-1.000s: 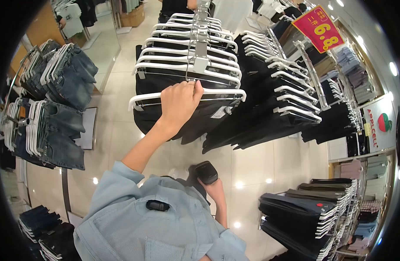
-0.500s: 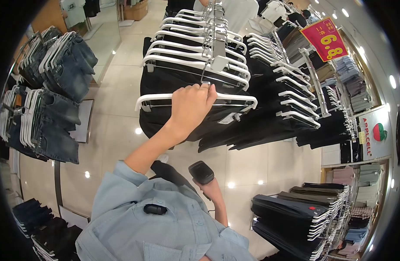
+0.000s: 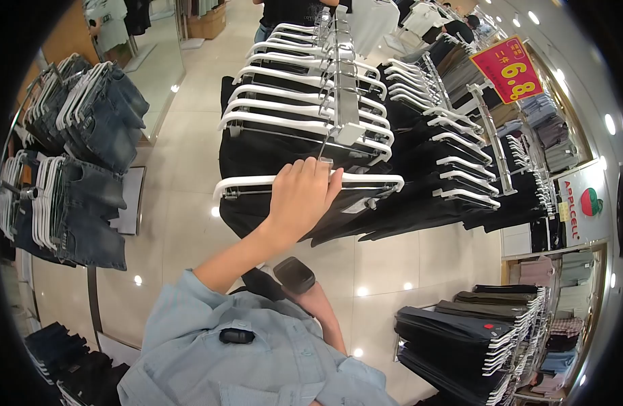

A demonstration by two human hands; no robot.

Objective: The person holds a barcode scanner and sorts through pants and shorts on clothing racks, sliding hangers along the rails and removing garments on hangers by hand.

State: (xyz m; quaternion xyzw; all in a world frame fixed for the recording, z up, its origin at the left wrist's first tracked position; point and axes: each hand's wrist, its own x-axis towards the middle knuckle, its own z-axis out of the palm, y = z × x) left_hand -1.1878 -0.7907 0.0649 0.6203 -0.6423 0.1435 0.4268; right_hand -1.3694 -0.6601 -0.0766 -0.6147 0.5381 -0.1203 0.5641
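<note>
My left hand point(image 3: 301, 193) is closed around the middle of a white hanger point(image 3: 240, 181) at the near end of a metal rail. Black trousers point(image 3: 250, 210) hang from that hanger by its clips, and a pale tag point(image 3: 360, 205) shows on them at the right. Low in front of my body, my right hand point(image 3: 308, 298) holds a dark handheld scanner point(image 3: 294, 275) with a rounded, flat head. Its fingers are mostly hidden behind the scanner. Beyond my left hand, several more white hangers point(image 3: 277, 103) with black garments are lined up on the rail.
Racks of denim shorts point(image 3: 98, 223) stand at left. Another row of dark trousers point(image 3: 419, 155) hangs close on the right, and folded trousers point(image 3: 453, 331) are at lower right. A person point(image 3: 294, 13) stands behind the rail. A red price sign point(image 3: 507, 68) hangs at upper right.
The hanger in my left hand sits lower in view, and the rack has shifted down slightly too. My right hand and the scanner have moved left, and the scanner has tilted. More of the person behind the rail shows.
</note>
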